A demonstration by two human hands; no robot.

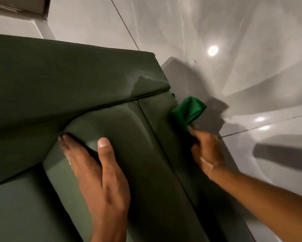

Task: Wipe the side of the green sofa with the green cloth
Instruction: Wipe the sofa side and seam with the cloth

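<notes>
Our right hand (207,147) is closed around the bunched cloth (188,110), which sits right of centre in the frame against the outer side of the sofa (59,81), while our left hand (96,168) lies open and flat on the armrest at lower centre. To wipe well, we should press the cloth flat to the side panel and draw long overlapping strokes along it, bracing with the left.

Left hand (101,173) flat, fingers (104,143) spread — right hand (207,147) fisted.
</notes>
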